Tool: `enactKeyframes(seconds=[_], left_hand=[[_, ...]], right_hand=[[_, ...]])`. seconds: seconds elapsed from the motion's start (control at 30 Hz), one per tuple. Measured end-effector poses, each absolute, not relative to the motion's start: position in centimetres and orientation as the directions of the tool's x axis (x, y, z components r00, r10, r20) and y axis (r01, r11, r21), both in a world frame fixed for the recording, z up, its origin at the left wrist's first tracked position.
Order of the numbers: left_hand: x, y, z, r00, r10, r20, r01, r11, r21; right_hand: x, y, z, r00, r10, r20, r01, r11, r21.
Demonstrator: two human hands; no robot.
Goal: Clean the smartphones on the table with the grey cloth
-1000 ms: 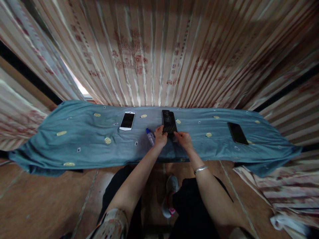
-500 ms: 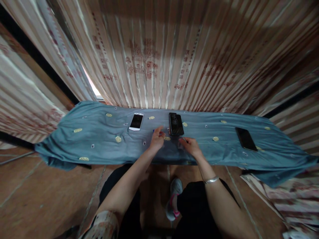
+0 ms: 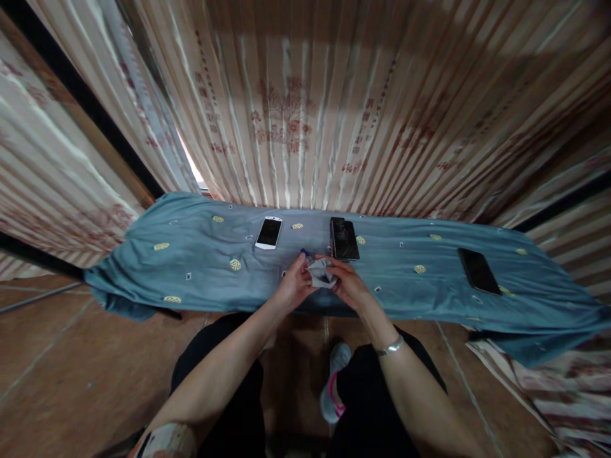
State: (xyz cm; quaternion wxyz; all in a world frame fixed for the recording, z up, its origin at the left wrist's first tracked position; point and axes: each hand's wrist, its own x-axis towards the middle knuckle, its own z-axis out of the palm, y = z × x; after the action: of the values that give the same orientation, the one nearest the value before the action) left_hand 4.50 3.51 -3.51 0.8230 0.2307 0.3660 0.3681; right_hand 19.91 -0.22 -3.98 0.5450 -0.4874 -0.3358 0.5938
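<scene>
A small grey cloth (image 3: 323, 273) is stretched between my two hands, just above the near part of the bed-like surface. My left hand (image 3: 294, 284) is closed on its left side, and a small blue item (image 3: 305, 252) shows at the fingertips, too small to make out. On the cloth's right side, the fingers of my right hand (image 3: 352, 284) are closed as well. Just beyond my right hand, two black phones (image 3: 345, 240) lie overlapping. A white phone (image 3: 268, 233) with a dark screen rests farther left, beyond my left hand.
Another black phone or tablet (image 3: 479, 271) lies at the right. Blue-green fabric with yellow patterns (image 3: 229, 286) covers the long narrow table. Pleated curtains (image 3: 286, 114) hang behind it, dark poles (image 3: 86, 95) stand at the sides, and tiled floor (image 3: 57, 356) lies below.
My hands, which were apart, have come together with the grey cloth between them. My left fingers have closed. The view has shifted slightly; the phones lie as before.
</scene>
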Motion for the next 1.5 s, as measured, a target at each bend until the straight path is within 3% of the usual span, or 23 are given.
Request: enactKeyframes(seconds=[0.13,0.43,0.7,0.77,0.87,1.0,1.1,1.17,1.23,1.33,1.43,1.5], left_hand=[[4.0,2.4,-2.6,0.508,0.731,-0.455,-0.485,0.68,0.55],[0.5,2.4,-1.9,0.471,0.752,-0.461,-0.466,0.656,0.594],[-2.2,2.5,-2.1,0.368,0.88,-0.301,-0.451,0.452,0.77],[-2.6,2.6,-2.4,0.298,0.906,-0.299,-0.455,0.411,0.79],[-3.2,3.0,-2.4,0.244,0.902,-0.357,-0.476,0.432,0.766],[-4.1,3.3,-2.0,0.221,0.859,-0.463,-0.498,0.507,0.703],[-5.0,3.3,-1.6,0.212,0.854,-0.474,-0.492,0.513,0.703],[-5.7,3.2,-1.4,0.195,0.862,-0.468,-0.488,0.499,0.716],[-6.4,3.2,-1.3,0.18,0.874,-0.452,-0.486,0.478,0.731],[-7.2,3.1,-1.3,0.185,0.882,-0.433,-0.479,0.465,0.744],[-7.7,2.9,-1.4,0.211,0.882,-0.422,-0.47,0.47,0.747],[-7.8,2.8,-1.5,0.227,0.879,-0.42,-0.468,0.477,0.744]], right_hand=[[18.3,-0.2,-3.2,0.036,0.986,-0.162,-0.316,-0.143,-0.938],[17.1,1.7,-4.2,0.064,0.995,-0.07,-0.111,-0.063,-0.992],[15.7,1.5,-4.7,0.005,0.998,0.07,0.228,0.067,-0.971],[15.0,2.1,-5.3,0.08,0.993,0.088,0.222,0.069,-0.973],[13.5,3.0,-6.0,0.143,0.988,0.065,0.069,0.055,-0.996],[12.3,3.5,-6.2,0.05,0.998,-0.033,-0.173,-0.024,-0.985],[13.2,4.2,-6.0,0.024,0.999,-0.038,-0.104,-0.036,-0.994],[14.5,5.0,-5.9,0.129,0.991,0.045,0.11,0.031,-0.993],[15.8,5.9,-5.8,0.2,0.972,0.122,0.426,0.026,-0.905],[16.5,6.5,-5.9,0.181,0.974,0.135,0.778,-0.058,-0.626],[16.0,6.3,-6.0,0.142,0.988,0.06,0.926,-0.112,-0.361],[15.5,6.0,-6.0,0.14,0.99,0.009,0.95,-0.131,-0.284]])
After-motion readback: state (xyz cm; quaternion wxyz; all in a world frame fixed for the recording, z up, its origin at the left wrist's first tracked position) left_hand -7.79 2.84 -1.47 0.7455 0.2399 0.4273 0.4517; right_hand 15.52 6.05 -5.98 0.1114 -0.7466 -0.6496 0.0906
